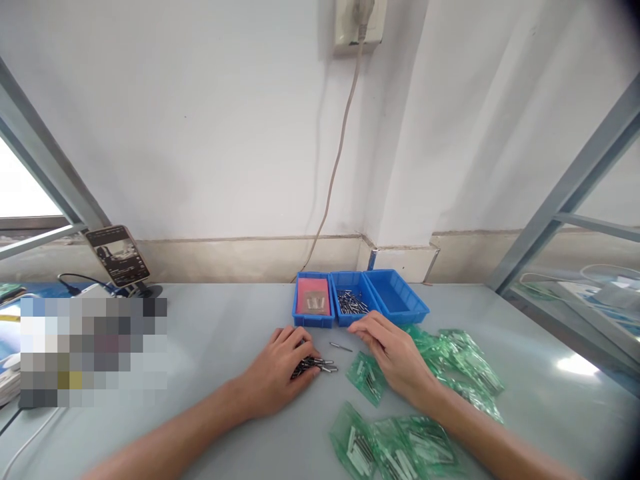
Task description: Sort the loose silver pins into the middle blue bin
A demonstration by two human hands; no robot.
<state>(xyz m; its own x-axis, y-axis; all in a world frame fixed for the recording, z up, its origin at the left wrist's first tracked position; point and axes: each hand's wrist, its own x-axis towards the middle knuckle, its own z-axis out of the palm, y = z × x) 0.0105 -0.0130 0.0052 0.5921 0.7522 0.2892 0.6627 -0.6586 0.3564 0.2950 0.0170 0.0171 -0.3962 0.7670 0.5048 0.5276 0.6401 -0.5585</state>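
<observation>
- White wall [225, 133] behind, grey table [215, 320] below. Middle blue bin [349, 281] is the reference: loose pins [351, 302] inside, walls presumably there to stop them rolling.
- Left blue bin [313, 323] sits just beside it, holding a red pad [313, 288] and small clear packets; right blue bin [397, 290] is on its other side. Row layout likely keeps stock separate, within reach.
- Metal pins [313, 365] lie piled in front of the middle bin, slightly left. Left hand [286, 363] curls fingers and thumb around them, probably to corral the pile. Grip force: can't tell.
- Right hand [395, 353] is just in front of the middle bin, thumb and fingertips close together. Can't tell if anything's between them.
- Single pin [341, 347] lies between the hands, in front of that bin, apart from the pile.
- Small green bag [367, 377], pins inside, lies closer to the person than the bin, beside the right hand.
- More green bags [465, 360] lie right of and nearer than the bin, probably grouped to stay clear of loose pins.
</observation>
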